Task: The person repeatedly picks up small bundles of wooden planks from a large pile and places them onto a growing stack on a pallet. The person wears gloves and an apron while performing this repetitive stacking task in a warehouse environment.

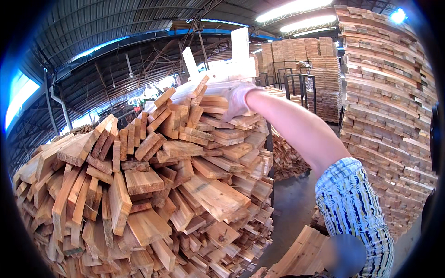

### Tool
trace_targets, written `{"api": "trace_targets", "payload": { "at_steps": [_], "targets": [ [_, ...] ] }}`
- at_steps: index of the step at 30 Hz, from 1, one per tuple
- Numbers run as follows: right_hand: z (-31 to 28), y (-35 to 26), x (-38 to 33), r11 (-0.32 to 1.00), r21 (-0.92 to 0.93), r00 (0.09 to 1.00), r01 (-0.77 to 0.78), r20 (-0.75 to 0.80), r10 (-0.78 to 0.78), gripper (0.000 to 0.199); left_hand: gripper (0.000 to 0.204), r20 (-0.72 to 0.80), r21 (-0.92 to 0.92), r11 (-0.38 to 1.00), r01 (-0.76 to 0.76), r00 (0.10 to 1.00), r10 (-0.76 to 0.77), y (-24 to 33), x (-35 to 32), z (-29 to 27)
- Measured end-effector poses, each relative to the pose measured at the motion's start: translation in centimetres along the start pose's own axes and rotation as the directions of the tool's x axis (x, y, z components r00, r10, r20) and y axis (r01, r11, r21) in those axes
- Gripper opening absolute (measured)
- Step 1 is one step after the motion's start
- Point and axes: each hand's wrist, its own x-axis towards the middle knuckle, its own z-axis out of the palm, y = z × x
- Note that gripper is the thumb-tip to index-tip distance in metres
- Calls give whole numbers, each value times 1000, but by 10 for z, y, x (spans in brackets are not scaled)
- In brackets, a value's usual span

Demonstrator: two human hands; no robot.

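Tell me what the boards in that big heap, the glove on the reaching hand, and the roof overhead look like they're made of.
Boards: raw, unpainted sawn wood, with visible grain, knots and rough ends. Glove on the right hand: pale, probably thin knit fabric, though it is too overexposed to be sure. Roof: seemingly corrugated sheet metal, ribbed and grey, on steel trusses.

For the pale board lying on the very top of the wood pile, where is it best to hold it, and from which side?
Probably grip the pale board at its right end, where it sticks out past the rough pile of planks, coming from the right side. That end is free, with open air under and around it. The gloved right hand already rests there. The left part lies among loose, crossed pieces, so it seems harder to reach.
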Motion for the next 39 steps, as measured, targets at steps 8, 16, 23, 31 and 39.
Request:
{"api": "trace_targets", "payload": {
  "at_steps": [8,16,23,31,39],
  "targets": [
    [3,-27,45,964,-265,998,-14,-68,-4,78,71,-25,-55,997,56,998,-57,-18,-14,-30],
    [-10,-9,-22,952,-302,994,47,-84,-75,77,76,62,-143,985,98,994,-90,-54,-26,-7],
    [-41,42,-247,981,-186,996,-56,-85,41,80,75,370,-551,826,-122,851,372,147,38,-4],
    [141,64,-487,902,416,953,-114,-212,218,86,103,169,-865,415,-282,616,770,355,98,54],
    [340,70,-634,466,670,706,-577,122,698,103,59,444,-626,780,17,830,338,191,110,209]
  ]
}}
